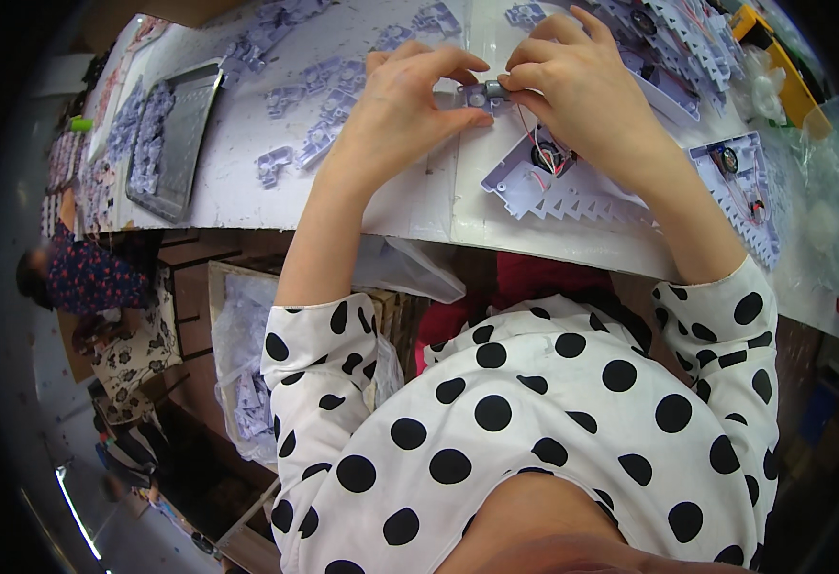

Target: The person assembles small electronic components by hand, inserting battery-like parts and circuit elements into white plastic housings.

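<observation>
Near the far middle of the table, a small lavender plastic housing point(475, 98) sits between the thumb and forefinger of my left hand point(391, 110). A small silver motor point(495, 89) lies at the right end of this housing. My right hand point(587, 91) pinches the motor's end, its other fingers curled above. Thin red and white wires point(534, 124) run down from there to a lavender toy shell point(515, 182) with a saw-toothed edge. A round black part point(546, 155) is set inside that shell, partly behind my right hand.
Loose lavender parts point(319, 91) are scattered left of my hands. A dark tray point(192, 129) holds more. On the right are another wired shell point(745, 187), stacked shells point(678, 43), a yellow bin point(778, 67) and clear plastic bags point(821, 182). Another person point(94, 273) is at far left.
</observation>
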### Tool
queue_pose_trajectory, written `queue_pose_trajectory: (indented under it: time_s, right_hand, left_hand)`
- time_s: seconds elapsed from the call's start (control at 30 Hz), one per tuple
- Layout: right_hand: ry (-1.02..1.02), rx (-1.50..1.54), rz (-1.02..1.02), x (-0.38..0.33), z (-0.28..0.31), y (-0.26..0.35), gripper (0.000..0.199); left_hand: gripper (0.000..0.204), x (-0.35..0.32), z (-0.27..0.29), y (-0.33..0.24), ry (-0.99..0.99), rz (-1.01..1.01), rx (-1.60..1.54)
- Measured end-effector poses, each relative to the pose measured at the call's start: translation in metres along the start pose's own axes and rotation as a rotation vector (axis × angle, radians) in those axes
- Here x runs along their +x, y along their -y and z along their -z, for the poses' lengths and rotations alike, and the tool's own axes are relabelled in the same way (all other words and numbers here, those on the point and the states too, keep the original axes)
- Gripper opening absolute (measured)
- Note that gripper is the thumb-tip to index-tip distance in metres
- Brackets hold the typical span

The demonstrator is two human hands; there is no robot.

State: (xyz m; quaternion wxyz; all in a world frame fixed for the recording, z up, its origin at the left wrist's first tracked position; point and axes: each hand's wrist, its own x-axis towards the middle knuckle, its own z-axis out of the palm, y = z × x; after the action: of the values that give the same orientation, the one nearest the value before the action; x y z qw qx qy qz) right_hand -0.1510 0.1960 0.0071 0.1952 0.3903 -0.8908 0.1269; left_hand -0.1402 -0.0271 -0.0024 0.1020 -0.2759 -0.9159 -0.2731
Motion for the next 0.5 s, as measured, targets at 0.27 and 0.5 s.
queue_pose_trajectory:
  time_s: [0.27,0.5]
  right_hand:
    - [0.090,0.084,-0.012,-0.005,0.005,-0.011,0.031]
    - [0.062,-0.027,0.009,-0.011,-0.004,-0.015,0.031]
  left_hand:
    - [0.031,-0.001,0.046,0.058,-0.334,0.083,-0.037]
    - [0.028,0.009,0.104,0.140,-0.404,0.360,0.121]
